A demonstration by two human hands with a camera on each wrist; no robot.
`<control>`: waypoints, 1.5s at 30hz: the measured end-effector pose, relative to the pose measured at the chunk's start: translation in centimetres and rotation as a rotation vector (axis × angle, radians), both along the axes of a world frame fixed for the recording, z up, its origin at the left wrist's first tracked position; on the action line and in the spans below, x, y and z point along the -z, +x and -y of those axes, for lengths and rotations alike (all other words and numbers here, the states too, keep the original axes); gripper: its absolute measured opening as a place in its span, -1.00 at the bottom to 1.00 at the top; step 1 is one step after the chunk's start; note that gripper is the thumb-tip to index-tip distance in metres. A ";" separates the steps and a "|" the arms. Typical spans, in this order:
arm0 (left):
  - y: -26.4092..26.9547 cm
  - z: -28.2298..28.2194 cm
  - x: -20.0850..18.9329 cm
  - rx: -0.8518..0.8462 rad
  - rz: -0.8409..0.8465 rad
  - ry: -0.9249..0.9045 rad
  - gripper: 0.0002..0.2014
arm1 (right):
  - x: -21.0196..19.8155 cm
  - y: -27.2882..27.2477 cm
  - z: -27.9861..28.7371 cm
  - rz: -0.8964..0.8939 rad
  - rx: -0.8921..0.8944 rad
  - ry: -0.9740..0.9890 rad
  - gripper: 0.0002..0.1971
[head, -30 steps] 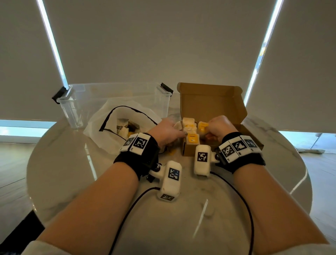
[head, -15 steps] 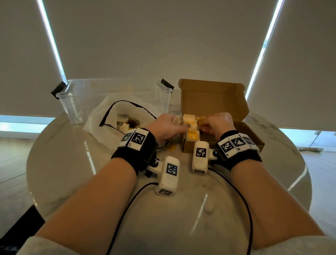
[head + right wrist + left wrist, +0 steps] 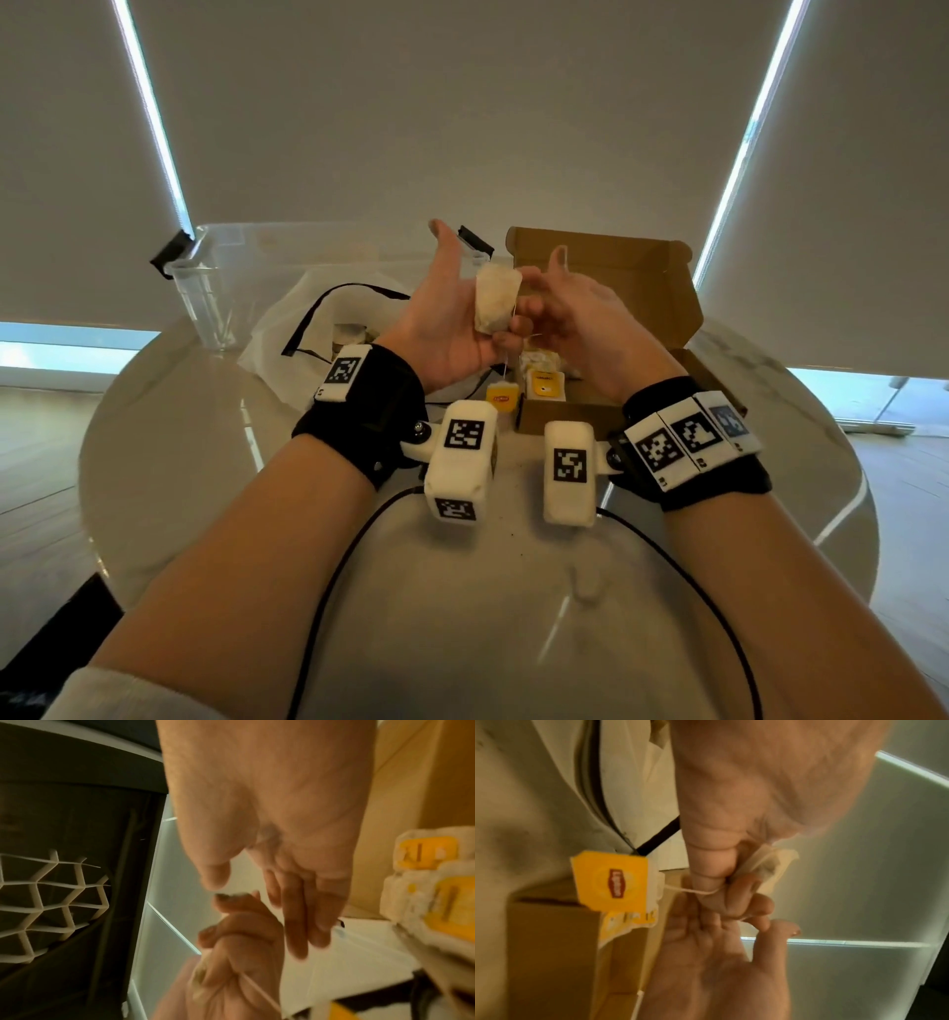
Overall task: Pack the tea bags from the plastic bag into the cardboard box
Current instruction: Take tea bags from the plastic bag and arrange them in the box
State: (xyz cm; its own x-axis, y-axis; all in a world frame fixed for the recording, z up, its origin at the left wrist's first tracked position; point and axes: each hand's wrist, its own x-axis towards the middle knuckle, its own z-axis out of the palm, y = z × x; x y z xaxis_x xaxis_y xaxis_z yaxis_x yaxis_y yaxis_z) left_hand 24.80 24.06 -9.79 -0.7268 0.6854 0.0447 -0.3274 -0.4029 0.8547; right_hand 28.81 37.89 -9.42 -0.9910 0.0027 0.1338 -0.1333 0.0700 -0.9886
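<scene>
We've got several packed in the cardboard box (image 3: 642, 308) at center right; left hand (image 3: 447, 329) pinches another tea bag (image 3: 495, 298), right hand (image 3: 580, 329) loose and empty, more left in the plastic bag (image 3: 287, 329).

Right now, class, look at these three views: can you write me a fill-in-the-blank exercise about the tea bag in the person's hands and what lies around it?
1. The pale paper tea bag is gripped by the person's ____ hand.
2. Its square paper tag, hanging on a string, is coloured ____.
3. The brown cardboard box stands with its lid ____.
4. The white plastic bag lies in front of a clear plastic ____.

Missing words: left; yellow; open; tub
</scene>
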 end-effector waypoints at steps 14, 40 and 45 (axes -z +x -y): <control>-0.4 1.2 0.3 -0.178 0.082 0.007 -0.70 | 0.1 0.7 -3.6 0.003 -0.063 -0.024 -0.71; -0.2 0.0 1.5 -0.010 0.104 0.039 -0.71 | 0.1 1.2 -1.9 -0.241 0.100 0.145 -0.61; 0.2 -0.5 1.5 0.009 0.074 -0.014 -0.73 | 0.3 1.0 -1.4 -0.088 0.051 0.053 -0.69</control>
